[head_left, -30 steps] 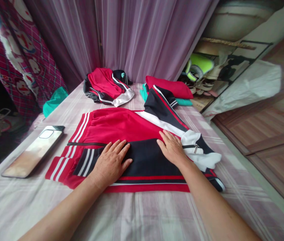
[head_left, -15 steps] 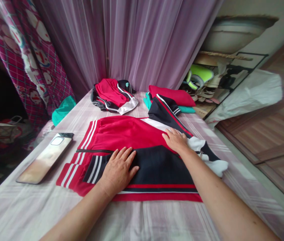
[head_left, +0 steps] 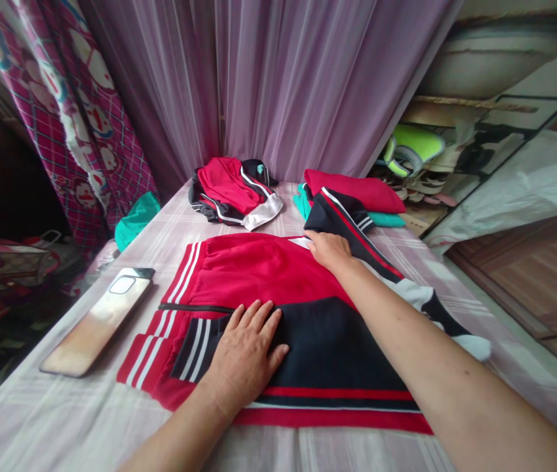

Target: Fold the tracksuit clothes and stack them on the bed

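A red, navy and white zip-up track jacket (head_left: 253,269) lies spread on the bed, its striped hem toward the left. One navy sleeve is folded across the near side of its body. My left hand (head_left: 246,354) rests flat on that sleeve beside its striped cuff, fingers spread. The other navy sleeve (head_left: 357,226) sticks out toward the back. At the base of this sleeve, by a white patch, my right hand (head_left: 330,250) lies on the cloth with its fingers stretched to the left. My right forearm hides part of the jacket's collar end.
A phone (head_left: 99,321) lies left of the jacket. Farther back are a crumpled red and black garment (head_left: 232,190) and a folded red and teal pile (head_left: 354,190). Purple curtains (head_left: 278,85) hang behind the bed. A shelf with shoes (head_left: 421,183) stands at the right.
My right hand has moved away from me and left, from the jacket's white shoulder area to the far sleeve's base. My left hand stays on the folded sleeve. The view has shifted slightly.
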Demonstrator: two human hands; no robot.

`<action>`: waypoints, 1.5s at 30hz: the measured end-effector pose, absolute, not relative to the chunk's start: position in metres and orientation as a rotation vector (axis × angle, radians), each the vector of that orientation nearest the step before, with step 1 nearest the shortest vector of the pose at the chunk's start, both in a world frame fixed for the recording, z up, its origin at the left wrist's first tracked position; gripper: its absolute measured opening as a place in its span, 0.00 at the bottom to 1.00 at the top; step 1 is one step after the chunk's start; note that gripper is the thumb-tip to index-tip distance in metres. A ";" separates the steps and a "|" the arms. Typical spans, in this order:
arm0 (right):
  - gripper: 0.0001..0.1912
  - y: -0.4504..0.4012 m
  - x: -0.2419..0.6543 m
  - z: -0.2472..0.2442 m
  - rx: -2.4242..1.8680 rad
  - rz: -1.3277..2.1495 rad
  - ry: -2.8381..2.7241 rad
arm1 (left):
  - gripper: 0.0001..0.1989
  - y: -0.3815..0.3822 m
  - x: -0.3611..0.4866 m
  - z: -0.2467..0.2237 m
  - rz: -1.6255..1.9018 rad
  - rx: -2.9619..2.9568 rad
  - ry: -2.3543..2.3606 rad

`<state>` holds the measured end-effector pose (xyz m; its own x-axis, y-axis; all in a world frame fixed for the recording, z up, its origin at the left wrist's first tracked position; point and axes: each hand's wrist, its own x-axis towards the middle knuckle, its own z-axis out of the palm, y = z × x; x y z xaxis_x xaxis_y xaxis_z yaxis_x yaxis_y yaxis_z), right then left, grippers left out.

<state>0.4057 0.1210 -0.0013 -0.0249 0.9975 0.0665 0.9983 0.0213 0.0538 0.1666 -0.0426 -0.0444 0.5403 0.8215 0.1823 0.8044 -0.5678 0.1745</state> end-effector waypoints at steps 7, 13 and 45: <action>0.18 0.169 0.397 -0.018 -2.337 -0.105 -2.063 | 0.28 -0.045 0.167 -0.041 0.316 2.635 1.431; 0.16 0.178 0.398 -0.038 -2.357 -0.081 -1.817 | 0.28 -0.046 0.168 -0.044 0.334 2.634 1.425; 0.20 -0.049 0.433 -0.058 -1.948 -0.291 -1.932 | 0.19 -0.041 0.165 -0.040 0.653 2.872 1.106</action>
<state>0.4327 -0.0494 -0.0575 0.0332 0.9136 0.4052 0.9925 0.0177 -0.1213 0.1651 -0.0411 -0.0400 0.6666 0.6410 0.3804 0.6429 -0.7527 0.1417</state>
